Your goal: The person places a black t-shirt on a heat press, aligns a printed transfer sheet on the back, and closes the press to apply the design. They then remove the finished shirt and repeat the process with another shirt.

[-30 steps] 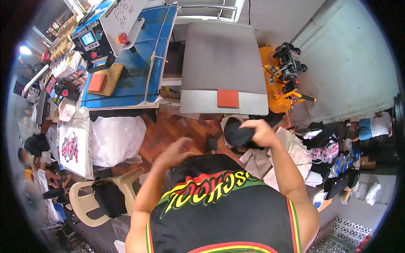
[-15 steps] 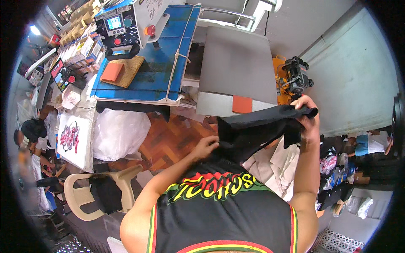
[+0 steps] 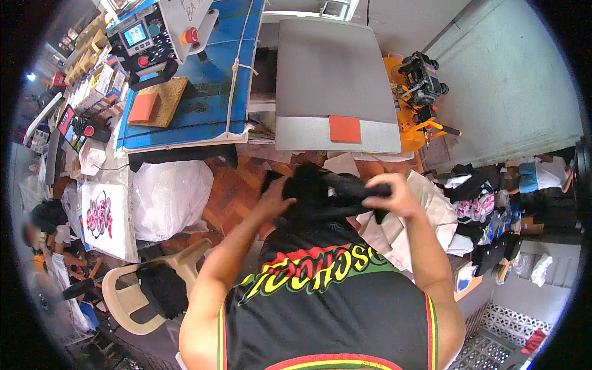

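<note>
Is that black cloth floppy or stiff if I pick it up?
Probably floppy: the black cloth bunches loosely between the left hand and right hand. It likely won't roll, having no firm, round shape.

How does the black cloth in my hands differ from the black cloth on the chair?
The held cloth is bunched between your left hand and right hand, while the chair cloth lies on the beige chair, untouched by either hand. The held cloth is in front of your body; the chair cloth is off to your left. Both are black.
</note>
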`<state>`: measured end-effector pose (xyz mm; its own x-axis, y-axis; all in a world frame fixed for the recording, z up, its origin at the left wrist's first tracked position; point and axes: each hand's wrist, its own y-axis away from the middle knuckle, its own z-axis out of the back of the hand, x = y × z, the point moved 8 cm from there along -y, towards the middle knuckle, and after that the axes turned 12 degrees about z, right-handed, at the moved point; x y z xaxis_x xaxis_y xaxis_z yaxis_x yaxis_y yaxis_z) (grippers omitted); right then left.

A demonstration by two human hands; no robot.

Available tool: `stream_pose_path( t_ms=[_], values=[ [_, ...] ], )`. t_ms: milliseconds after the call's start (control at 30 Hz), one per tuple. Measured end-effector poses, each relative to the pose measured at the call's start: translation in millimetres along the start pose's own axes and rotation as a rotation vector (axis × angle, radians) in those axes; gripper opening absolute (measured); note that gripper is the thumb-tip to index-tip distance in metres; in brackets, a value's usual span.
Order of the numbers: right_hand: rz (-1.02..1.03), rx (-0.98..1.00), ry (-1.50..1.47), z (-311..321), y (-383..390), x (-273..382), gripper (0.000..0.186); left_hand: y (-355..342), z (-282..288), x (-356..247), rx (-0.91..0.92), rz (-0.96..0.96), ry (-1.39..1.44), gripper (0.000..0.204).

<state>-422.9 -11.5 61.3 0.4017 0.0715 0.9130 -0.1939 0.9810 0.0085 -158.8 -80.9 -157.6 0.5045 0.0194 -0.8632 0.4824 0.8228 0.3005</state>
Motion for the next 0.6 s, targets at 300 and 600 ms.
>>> stream_pose_path(
  t_ms=[300, 600],
  values=[
    [0.2, -0.134, -0.051, 108, 5, 20, 0.027, -32, -65, -37, 0.261, -0.011, 0.302, 0.042],
    [-0.21, -0.431, 0.123, 197, 77, -80, 0.017, 31, 49, -134, 0.084, -0.073, -0.731, 0.028]
  ],
)
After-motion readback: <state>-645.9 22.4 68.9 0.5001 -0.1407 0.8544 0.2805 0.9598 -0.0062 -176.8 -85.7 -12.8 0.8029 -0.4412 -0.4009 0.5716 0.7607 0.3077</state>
